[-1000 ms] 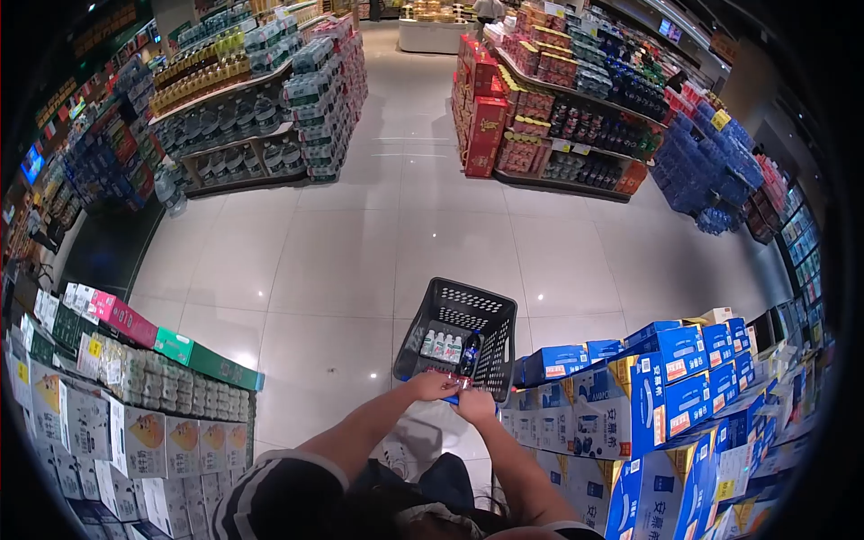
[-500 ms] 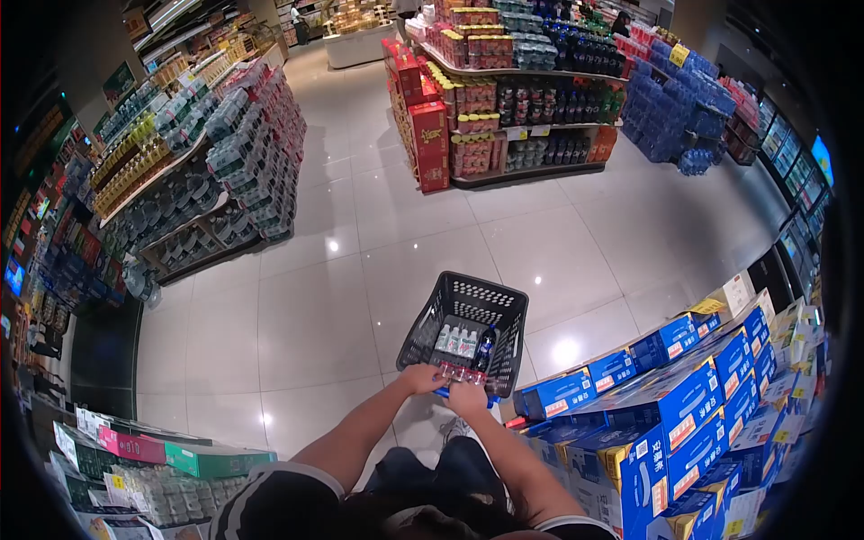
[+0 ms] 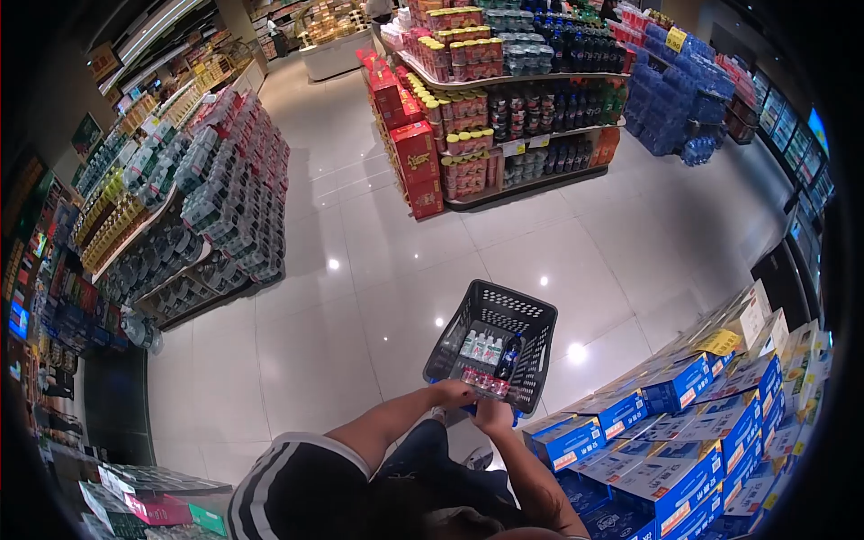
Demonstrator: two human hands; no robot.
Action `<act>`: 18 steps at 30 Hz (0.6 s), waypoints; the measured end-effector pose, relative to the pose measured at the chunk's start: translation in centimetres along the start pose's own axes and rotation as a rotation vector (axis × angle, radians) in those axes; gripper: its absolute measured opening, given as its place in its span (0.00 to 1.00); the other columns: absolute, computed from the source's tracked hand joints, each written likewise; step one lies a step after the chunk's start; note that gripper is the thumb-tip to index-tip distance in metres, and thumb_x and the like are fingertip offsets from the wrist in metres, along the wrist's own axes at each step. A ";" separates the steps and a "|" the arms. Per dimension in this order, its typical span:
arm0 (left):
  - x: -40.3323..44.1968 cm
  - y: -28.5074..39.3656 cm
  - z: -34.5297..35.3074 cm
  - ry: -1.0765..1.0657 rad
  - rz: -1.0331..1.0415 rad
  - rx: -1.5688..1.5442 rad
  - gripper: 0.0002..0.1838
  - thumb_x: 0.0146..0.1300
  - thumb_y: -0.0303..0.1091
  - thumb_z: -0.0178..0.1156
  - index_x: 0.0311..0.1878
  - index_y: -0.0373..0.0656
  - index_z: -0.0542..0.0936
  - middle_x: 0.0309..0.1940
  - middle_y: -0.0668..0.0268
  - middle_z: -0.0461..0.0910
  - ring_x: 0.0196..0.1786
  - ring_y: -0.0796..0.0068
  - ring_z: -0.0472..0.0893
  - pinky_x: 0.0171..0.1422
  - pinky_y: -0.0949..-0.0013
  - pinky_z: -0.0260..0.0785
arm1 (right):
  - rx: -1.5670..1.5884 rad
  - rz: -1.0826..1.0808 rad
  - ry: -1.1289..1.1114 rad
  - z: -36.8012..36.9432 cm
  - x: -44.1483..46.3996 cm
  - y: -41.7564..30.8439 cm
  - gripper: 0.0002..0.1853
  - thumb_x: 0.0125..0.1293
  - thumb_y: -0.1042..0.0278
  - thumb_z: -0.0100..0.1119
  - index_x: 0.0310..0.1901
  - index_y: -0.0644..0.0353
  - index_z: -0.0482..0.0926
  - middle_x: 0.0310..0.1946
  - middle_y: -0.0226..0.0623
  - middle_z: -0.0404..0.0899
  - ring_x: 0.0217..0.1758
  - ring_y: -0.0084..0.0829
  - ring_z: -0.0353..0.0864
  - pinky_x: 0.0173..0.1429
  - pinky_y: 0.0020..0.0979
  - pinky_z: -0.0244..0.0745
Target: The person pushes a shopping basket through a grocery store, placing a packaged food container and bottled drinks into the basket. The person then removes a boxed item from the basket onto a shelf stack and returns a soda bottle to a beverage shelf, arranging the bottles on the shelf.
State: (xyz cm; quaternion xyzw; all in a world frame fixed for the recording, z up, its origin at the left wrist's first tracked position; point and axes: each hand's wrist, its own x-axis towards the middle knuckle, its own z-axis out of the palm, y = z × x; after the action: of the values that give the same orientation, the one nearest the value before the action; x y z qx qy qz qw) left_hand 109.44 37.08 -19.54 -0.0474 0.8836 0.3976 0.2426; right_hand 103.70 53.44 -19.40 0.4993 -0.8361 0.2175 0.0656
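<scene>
A black shopping cart point(image 3: 441, 354) with a perforated plastic basket stands ahead of me. My left hand point(image 3: 453, 393) and my right hand point(image 3: 492, 415) are closed side by side around its handle, which they mostly hide; a bit of blue shows beside the right hand. In the basket, several small white-and-green bottles point(image 3: 482, 347) stand in a row next to a dark blue bottle point(image 3: 509, 356). Nearest the handle lies a clear-wrapped pack with red-and-pink tops point(image 3: 484, 380).
Stacked blue cartons point(image 3: 679, 387) rise close on my right. Ahead is a drink shelf point(image 3: 531, 135) with red boxes point(image 3: 416, 166) at its end. Bottled-water packs point(image 3: 238, 180) stand on the left, blue packs point(image 3: 675, 99) at far right. Glossy tiled floor point(image 3: 333, 315) lies between.
The cart and both hands have shifted right and slightly down in view. The drink shelf and water packs look nearer. Both hands stay on the handle.
</scene>
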 end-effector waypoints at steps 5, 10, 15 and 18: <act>6.1 -1.0 -4.4 0.003 0.188 -0.003 0.19 0.59 0.50 0.50 0.31 0.44 0.78 0.26 0.56 0.78 0.32 0.55 0.78 0.37 0.59 0.67 | -0.035 0.332 -0.677 -0.5 5.9 3.3 0.16 0.50 0.51 0.57 0.35 0.52 0.81 0.29 0.43 0.81 0.32 0.43 0.82 0.40 0.41 0.76; 11.2 -0.6 -9.4 -0.066 0.199 0.037 0.18 0.59 0.48 0.50 0.31 0.42 0.78 0.26 0.57 0.78 0.34 0.57 0.79 0.39 0.59 0.68 | -0.029 0.427 -0.627 -0.1 10.2 6.6 0.15 0.50 0.50 0.57 0.33 0.51 0.81 0.28 0.43 0.81 0.31 0.42 0.82 0.40 0.40 0.76; 17.1 -1.2 -13.5 -0.172 0.212 0.105 0.18 0.61 0.48 0.48 0.37 0.44 0.79 0.36 0.54 0.78 0.41 0.56 0.78 0.46 0.58 0.68 | -0.054 0.501 -0.633 1.4 14.5 10.6 0.20 0.49 0.47 0.58 0.38 0.51 0.80 0.31 0.44 0.81 0.35 0.42 0.81 0.41 0.40 0.76; 19.6 -0.3 -15.7 -0.159 0.255 0.162 0.19 0.61 0.49 0.47 0.40 0.45 0.79 0.34 0.54 0.78 0.40 0.55 0.78 0.46 0.56 0.69 | -0.008 0.546 -0.592 -0.7 18.1 12.0 0.20 0.49 0.52 0.58 0.42 0.53 0.78 0.35 0.42 0.81 0.39 0.43 0.81 0.46 0.40 0.75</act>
State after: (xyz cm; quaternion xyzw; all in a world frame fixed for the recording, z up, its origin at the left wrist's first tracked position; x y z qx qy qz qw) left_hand 86.16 27.63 -19.98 0.1162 0.8897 0.3553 0.2622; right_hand 84.30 44.07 -16.41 0.2996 -0.9216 0.0705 -0.2364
